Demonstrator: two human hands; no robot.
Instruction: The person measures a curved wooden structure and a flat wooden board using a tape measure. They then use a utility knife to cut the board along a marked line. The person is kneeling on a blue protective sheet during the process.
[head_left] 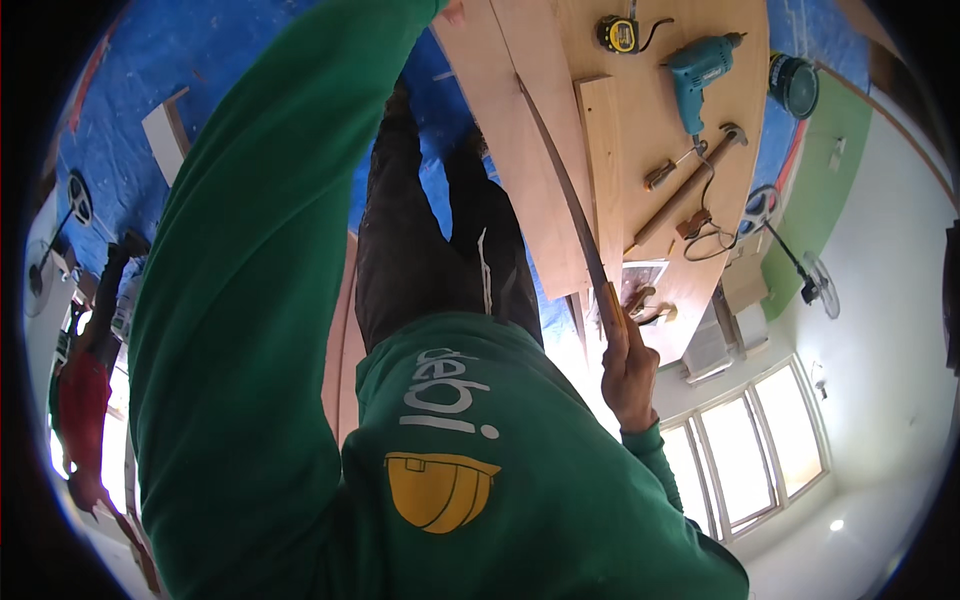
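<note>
Handsaw [577, 205] in the right hand [632, 380], its long dark blade slanting from the grip up over the pale wooden board [510, 130] near the middle of the view; a thin dark line runs on from the far end of the blade toward the upper rim; whether the teeth sit in the wood, I cannot tell; the right hand is closed around the yellowish handle [617, 303], fingers curled; of the left hand [453, 12] only a scrap of skin shows at the top edge, past the end of the long green sleeve [260, 220], so I cannot tell how far open it is or whether it has hold of anything

To the right of the blade a narrow plank [602, 150] lies on a broad wooden worktop [725, 150]; on that worktop, well apart from the right hand, are a yellow and black tape measure [620, 35], a teal power drill [697, 75] with its cord, a screwdriver [660, 176] and, just beside it, a hammer [685, 195] lying aslant; a brownish plug [692, 224] is near the hammer's handle; beyond the worktop's edge is a dark bucket [797, 85]; blue sheeting [260, 60] covers the floor; at the far left is another person in red [83, 400], and at the lower right a bright window [745, 455]
</note>
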